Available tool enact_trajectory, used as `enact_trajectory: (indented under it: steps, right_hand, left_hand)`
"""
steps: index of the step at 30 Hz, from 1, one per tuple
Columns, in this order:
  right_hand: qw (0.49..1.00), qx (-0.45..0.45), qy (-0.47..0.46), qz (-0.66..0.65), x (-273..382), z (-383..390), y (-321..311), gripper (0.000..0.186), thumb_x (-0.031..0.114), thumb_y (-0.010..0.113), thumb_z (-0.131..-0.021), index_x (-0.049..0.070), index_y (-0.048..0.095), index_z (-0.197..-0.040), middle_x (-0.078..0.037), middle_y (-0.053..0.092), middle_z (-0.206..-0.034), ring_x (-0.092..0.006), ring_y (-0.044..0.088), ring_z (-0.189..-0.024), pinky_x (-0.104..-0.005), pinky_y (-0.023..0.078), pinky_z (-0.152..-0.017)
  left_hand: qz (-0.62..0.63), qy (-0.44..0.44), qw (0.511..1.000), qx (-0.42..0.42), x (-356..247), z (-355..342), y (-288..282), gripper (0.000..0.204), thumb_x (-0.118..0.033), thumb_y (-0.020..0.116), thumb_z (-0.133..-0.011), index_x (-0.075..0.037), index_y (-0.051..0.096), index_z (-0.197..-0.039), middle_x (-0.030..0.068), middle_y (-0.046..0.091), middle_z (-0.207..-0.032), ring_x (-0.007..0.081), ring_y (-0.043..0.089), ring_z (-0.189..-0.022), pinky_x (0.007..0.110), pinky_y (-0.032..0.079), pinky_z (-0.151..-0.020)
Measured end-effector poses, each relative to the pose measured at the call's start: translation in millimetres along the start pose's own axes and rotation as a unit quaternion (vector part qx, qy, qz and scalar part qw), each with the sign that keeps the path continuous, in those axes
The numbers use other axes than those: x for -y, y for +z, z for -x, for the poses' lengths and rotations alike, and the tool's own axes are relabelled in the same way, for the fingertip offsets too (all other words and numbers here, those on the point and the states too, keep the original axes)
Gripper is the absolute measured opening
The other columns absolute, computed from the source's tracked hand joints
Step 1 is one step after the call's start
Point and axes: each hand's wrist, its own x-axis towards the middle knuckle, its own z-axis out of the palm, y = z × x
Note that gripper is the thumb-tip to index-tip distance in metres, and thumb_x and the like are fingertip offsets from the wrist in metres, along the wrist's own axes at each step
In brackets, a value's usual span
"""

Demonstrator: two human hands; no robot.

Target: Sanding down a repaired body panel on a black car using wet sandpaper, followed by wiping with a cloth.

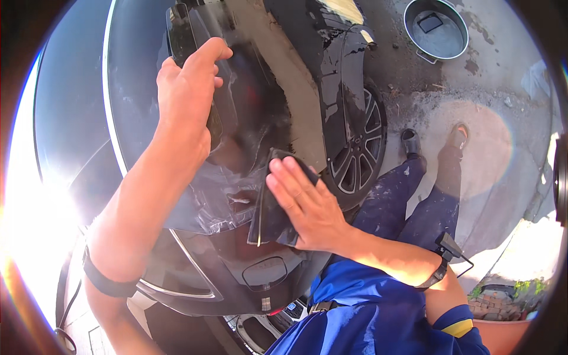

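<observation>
My left hand [186,89] is at the upper middle on the dark, glossy car body [133,77], fingers curled over a dark strip beside a clear, wrinkled film [210,216]; what they grip, if anything, I cannot make out. Lower and to the right, my right hand [305,207] lies flat with fingers stretched on a folded black piece of material [263,201], pressed against the car at the film's edge. Right of the film, a torn-edged, dull brownish band [299,106] runs along the wet panel.
A car wheel [358,157] is right of the panel, near my legs [432,225] and feet. A metal tub [458,32] holding water and a dark rectangular item stands on wet concrete [491,77] at top right. Bricks and weeds [494,302] lie at lower right.
</observation>
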Motion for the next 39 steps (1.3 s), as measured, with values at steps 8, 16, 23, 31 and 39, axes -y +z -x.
enact_trajectory:
  steps: [8,16,23,31,39]
  right_hand:
    - [0.999,0.034,-0.004,0.038,-14,-5,16,0.089,0.010,0.066,-0.075,0.002,0.030,-0.156,-0.011,0.026,-0.166,-0.0253,0.024,-0.154,-0.0456,0.031,-0.119]
    - [0.987,0.066,-0.127,0.076,-5,-23,50,0.084,0.001,0.061,-0.071,0.007,0.041,-0.152,-0.007,0.035,-0.162,-0.0234,0.033,-0.150,-0.0404,0.035,-0.117]
    - [0.972,0.083,-0.196,0.099,35,-49,72,0.085,0.001,0.061,-0.072,0.004,0.037,-0.154,-0.008,0.029,-0.165,-0.0216,0.028,-0.152,-0.0397,0.032,-0.117]
    - [0.978,0.037,-0.194,0.061,52,-61,85,0.089,-0.003,0.059,-0.070,0.004,0.034,-0.155,-0.009,0.026,-0.166,-0.0202,0.022,-0.154,-0.0383,0.027,-0.122]
    - [0.984,0.005,-0.176,0.028,32,-57,71,0.083,0.000,0.059,-0.073,0.001,0.037,-0.153,-0.011,0.031,-0.164,-0.0243,0.029,-0.152,-0.0374,0.034,-0.117]
  left_hand:
    - [0.007,-0.001,1.000,0.000,17,-13,-18,0.041,-0.031,0.079,-0.072,-0.008,0.053,-0.095,0.0009,0.051,-0.084,0.0109,0.050,-0.075,0.026,0.045,-0.070]
    - [0.007,0.031,0.999,0.032,36,-16,-21,0.053,-0.038,0.079,-0.067,-0.004,0.054,-0.100,0.0077,0.051,-0.095,0.0173,0.048,-0.088,0.034,0.043,-0.080]
    - [0.027,0.038,0.997,0.056,40,-18,-23,0.061,-0.039,0.077,-0.067,0.000,0.054,-0.107,0.0100,0.052,-0.099,0.0204,0.049,-0.095,0.040,0.042,-0.087]
    - [-0.024,0.009,0.999,0.021,27,-21,-20,0.054,-0.038,0.077,-0.067,-0.003,0.056,-0.101,0.0078,0.052,-0.091,0.0180,0.050,-0.082,0.034,0.043,-0.076]
    - [-0.033,-0.004,0.999,0.018,30,-32,-16,0.043,-0.037,0.077,-0.069,-0.007,0.057,-0.093,0.0019,0.051,-0.087,0.0129,0.048,-0.077,0.030,0.042,-0.067]
